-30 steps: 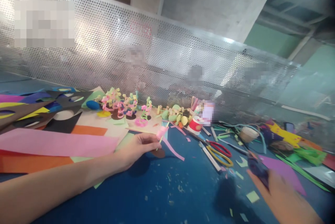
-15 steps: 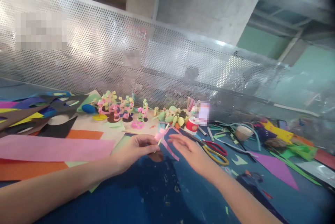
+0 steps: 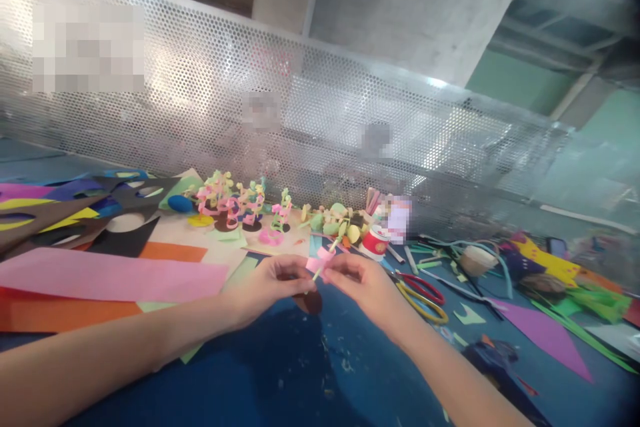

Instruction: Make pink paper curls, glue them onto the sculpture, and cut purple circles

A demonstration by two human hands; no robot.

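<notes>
Near the middle of the view, my left hand (image 3: 286, 280) is closed on a thin pale green stem (image 3: 317, 274) with its fingertips. A pink paper strip (image 3: 320, 259) is curled around the stem. From the right, my right hand (image 3: 356, 278) pinches the pink strip with thumb and fingers beside the stem. A dark brown disc (image 3: 309, 302) shows below the fingers, at the foot of the stem. Both hands are just above the blue table (image 3: 240, 374).
Small paper plants (image 3: 233, 204) stand behind, beside a red and white cup (image 3: 375, 242). Felt sheets (image 3: 110, 279) lie left. On the right are scissors (image 3: 425, 300), a purple sheet (image 3: 545, 334) and scraps. A perforated metal screen (image 3: 200, 80) borders the table's back.
My right hand, open before, has moved in to the stem and closed on the pink strip. The strip's loose end no longer hangs out to the right. The view has shifted slightly.
</notes>
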